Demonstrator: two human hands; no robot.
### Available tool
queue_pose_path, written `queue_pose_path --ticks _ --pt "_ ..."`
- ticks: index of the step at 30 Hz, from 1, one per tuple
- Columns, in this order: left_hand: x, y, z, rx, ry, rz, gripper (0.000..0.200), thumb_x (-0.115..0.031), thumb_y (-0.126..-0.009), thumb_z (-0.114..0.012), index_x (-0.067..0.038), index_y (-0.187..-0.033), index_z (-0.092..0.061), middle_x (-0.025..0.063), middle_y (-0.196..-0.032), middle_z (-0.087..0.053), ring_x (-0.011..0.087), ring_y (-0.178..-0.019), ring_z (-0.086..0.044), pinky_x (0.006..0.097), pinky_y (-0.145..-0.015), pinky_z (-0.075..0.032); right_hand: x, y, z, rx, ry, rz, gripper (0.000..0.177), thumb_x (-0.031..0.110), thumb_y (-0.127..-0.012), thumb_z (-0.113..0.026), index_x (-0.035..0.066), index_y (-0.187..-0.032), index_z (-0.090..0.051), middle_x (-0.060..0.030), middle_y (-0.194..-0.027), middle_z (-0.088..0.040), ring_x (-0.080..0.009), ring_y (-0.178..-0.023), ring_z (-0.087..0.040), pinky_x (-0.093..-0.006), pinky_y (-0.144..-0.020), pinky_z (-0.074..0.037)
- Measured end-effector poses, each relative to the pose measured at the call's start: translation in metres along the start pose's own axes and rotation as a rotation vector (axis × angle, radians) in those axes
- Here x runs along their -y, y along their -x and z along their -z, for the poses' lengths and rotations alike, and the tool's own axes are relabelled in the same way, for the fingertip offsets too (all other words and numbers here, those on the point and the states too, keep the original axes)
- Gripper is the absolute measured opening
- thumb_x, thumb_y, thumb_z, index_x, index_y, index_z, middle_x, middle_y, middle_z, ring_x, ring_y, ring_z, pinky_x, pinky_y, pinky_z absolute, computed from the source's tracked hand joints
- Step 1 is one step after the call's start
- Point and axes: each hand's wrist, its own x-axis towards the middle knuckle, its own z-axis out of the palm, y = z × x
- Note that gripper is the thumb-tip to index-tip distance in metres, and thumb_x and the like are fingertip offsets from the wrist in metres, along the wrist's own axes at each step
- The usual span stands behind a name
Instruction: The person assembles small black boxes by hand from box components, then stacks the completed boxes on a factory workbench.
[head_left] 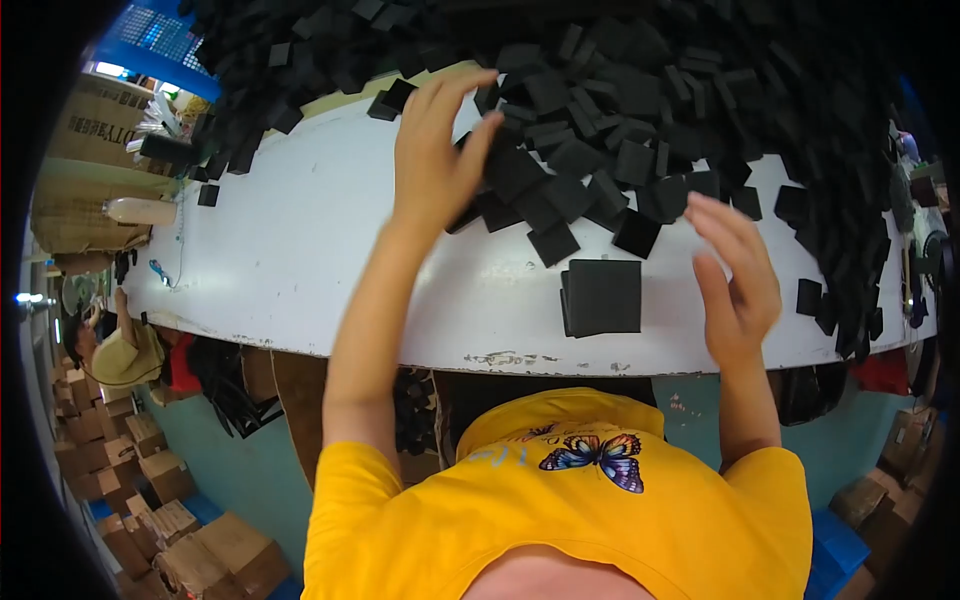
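My left hand (pixel 437 140) is over the left side of a heap of black square pieces (pixel 575 160), its thumb and fingers spread apart around nothing I can see. Close to its fingertips lies a small black piece (pixel 487 97). On the right, my right hand (pixel 738 275) hovers over the white table (pixel 300 230) with thumb and fingers apart, near the heap's right front edge. Between my hands, close to the table's front edge, sits a small stack of black square pieces (pixel 603 297), slightly out of line with one another.
More black pieces (pixel 850 270) cover the table's back and right side. A bottle (pixel 140 210) and a cardboard box (pixel 95 120) are at the far left. Another person (pixel 128 355) sits beyond the left end. Cardboard boxes (pixel 225 555) are piled on the floor.
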Motion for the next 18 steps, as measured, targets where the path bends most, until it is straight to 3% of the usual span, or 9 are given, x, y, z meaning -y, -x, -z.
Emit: queue_pose_path --ticks 1,5,8,10,13,15,17,18 --pt "0.016 -0.018 -0.014 0.000 -0.035 -0.073 0.046 -0.007 -0.084 -0.075 -0.013 -0.128 -0.063 0.0085 -0.133 -0.062 0.0291 -0.120 -0.060 0.0379 -0.097 -0.048 -0.007 -0.005 -0.002 -0.020 0.106 0.006 0.024 -0.004 -0.090 -0.066 0.000 -0.113 -0.071 -0.0151 -0.118 -0.070 -0.0270 -0.105 -0.068 -0.0297 -0.088 -0.053" --pt "0.053 -0.050 -0.051 0.238 -0.227 -0.212 0.046 0.000 -0.080 -0.071 -0.016 -0.123 -0.066 0.0068 -0.120 -0.066 0.0304 -0.114 -0.061 0.0384 -0.092 -0.049 -0.032 0.004 -0.005 0.011 0.145 -0.049 0.022 -0.004 -0.089 -0.068 -0.001 -0.111 -0.071 -0.0147 -0.114 -0.070 -0.0268 -0.101 -0.069 -0.0307 -0.085 -0.053" --pt "0.054 -0.055 -0.052 0.236 -0.283 -0.239 0.049 0.003 -0.076 -0.069 -0.018 -0.120 -0.067 0.0052 -0.111 -0.068 0.0303 -0.107 -0.063 0.0395 -0.088 -0.050 -0.038 0.012 0.001 0.018 0.195 -0.026 0.022 -0.004 -0.089 -0.069 -0.001 -0.110 -0.070 -0.0153 -0.114 -0.070 -0.0276 -0.101 -0.069 -0.0310 -0.084 -0.054" --pt "0.052 -0.057 -0.042 -0.013 -0.301 -0.298 0.052 0.008 -0.070 -0.066 -0.019 -0.114 -0.072 0.0051 -0.105 -0.069 0.0291 -0.097 -0.066 0.0403 -0.083 -0.052 -0.046 0.016 0.005 -0.002 0.264 0.006 0.022 -0.003 -0.088 -0.069 -0.001 -0.110 -0.070 -0.0152 -0.113 -0.069 -0.0293 -0.100 -0.068 -0.0325 -0.083 -0.054" --pt "0.032 -0.058 -0.012 -0.346 -0.342 -0.412 0.054 0.012 -0.070 -0.062 -0.022 -0.109 -0.078 0.0027 -0.096 -0.066 0.0224 -0.085 -0.066 0.0334 -0.072 -0.054 -0.057 0.015 0.009 0.000 0.392 0.065 0.023 -0.002 -0.087 -0.070 0.000 -0.110 -0.070 -0.0146 -0.111 -0.069 -0.0315 -0.097 -0.068 -0.0345 -0.081 -0.055" --pt "-0.005 -0.053 0.017 -0.360 -0.107 -0.346 0.054 0.017 -0.077 -0.057 -0.015 -0.116 -0.078 0.0050 -0.097 -0.066 0.0144 -0.086 -0.066 0.0258 -0.073 -0.052 -0.063 0.014 0.006 0.013 0.433 0.057 0.027 -0.001 -0.083 -0.073 0.001 -0.109 -0.071 -0.0119 -0.113 -0.068 -0.0308 -0.102 -0.065 -0.0381 -0.085 -0.054" --pt "-0.062 -0.037 0.039 -0.200 0.293 -0.028 0.043 0.012 -0.086 -0.061 -0.008 -0.121 -0.074 0.0015 -0.093 -0.068 0.0063 -0.082 -0.064 0.0185 -0.072 -0.050 -0.068 0.005 0.002 0.052 0.538 0.135 0.031 0.000 -0.080 -0.074 0.003 -0.111 -0.070 -0.0103 -0.118 -0.066 -0.0291 -0.108 -0.062 -0.0388 -0.090 -0.051" --pt "-0.095 -0.028 0.053 -0.025 0.332 0.133 0.044 0.013 -0.082 -0.063 -0.007 -0.120 -0.073 0.0005 -0.091 -0.070 0.0057 -0.078 -0.065 0.0161 -0.068 -0.048 -0.070 0.002 0.001 0.082 0.586 0.176 0.034 0.001 -0.079 -0.075 0.003 -0.113 -0.070 -0.0095 -0.121 -0.065 -0.0283 -0.111 -0.061 -0.0391 -0.093 -0.050"
